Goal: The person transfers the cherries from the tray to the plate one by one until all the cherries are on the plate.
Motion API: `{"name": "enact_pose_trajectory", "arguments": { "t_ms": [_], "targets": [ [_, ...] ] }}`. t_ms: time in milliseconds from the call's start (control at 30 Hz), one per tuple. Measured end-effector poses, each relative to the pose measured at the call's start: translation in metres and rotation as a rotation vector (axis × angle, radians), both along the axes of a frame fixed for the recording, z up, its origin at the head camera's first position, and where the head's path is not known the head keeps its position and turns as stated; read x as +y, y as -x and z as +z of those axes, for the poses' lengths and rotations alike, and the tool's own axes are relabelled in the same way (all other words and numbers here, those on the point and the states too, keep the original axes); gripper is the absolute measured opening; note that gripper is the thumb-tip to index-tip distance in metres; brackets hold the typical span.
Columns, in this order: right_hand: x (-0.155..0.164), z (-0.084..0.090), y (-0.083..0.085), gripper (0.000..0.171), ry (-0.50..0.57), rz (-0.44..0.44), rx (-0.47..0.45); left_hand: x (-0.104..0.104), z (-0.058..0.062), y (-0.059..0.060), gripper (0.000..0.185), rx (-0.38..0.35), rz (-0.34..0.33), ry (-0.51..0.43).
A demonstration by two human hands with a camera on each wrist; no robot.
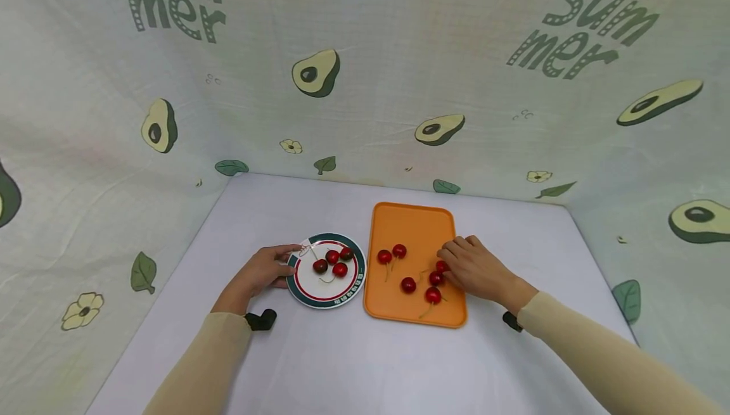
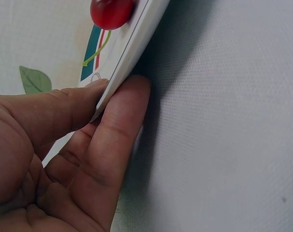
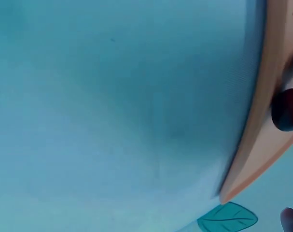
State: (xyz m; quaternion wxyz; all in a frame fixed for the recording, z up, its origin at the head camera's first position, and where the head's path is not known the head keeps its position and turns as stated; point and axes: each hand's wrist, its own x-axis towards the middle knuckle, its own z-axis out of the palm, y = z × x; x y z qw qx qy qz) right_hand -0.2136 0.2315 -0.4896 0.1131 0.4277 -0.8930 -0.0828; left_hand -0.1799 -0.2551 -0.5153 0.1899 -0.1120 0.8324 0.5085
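Observation:
My left hand [image 1: 267,272] pinches the left rim of a round white plate [image 1: 310,294] with a green and red border. In the left wrist view the thumb lies on top of the rim, with fingers underneath. Several dark red cherries [image 1: 339,270] with stems lie on the plate. Over the right edge of an orange tray [image 1: 393,310] is my right hand [image 1: 476,268], its fingers bent down around a cherry [image 1: 441,266]; I cannot tell if they grip it. Several more cherries [image 1: 408,284] are spread on the tray. Only fingertips [image 3: 291,220] show in the right wrist view.
Plate and tray stand side by side on a white table [image 1: 319,364]. A pale cloth [image 1: 371,85] printed with avocados and leaves rises behind the table and at both sides. Dark straps [image 1: 261,320] are at both wrists.

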Motion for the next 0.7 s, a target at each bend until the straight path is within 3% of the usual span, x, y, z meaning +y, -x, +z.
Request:
{"name": "enact_pose_trajectory", "arguments": {
  "t_ms": [300, 533, 700],
  "targets": [
    [0.005, -0.015, -0.001, 0.041, 0.016, 0.006, -0.005, 0.001, 0.000, -0.001, 0.058, 0.001, 0.001, -0.009],
    [0.004, -0.020, 0.008, 0.037, 0.060, 0.023, 0.039, 0.000, 0.001, -0.001, 0.058, -0.001, 0.011, -0.038],
    [0.002, -0.017, 0.016, 0.035, 0.064, -0.050, -0.009, 0.001, 0.002, -0.002, 0.058, -0.001, 0.012, -0.041]
  ]
}}
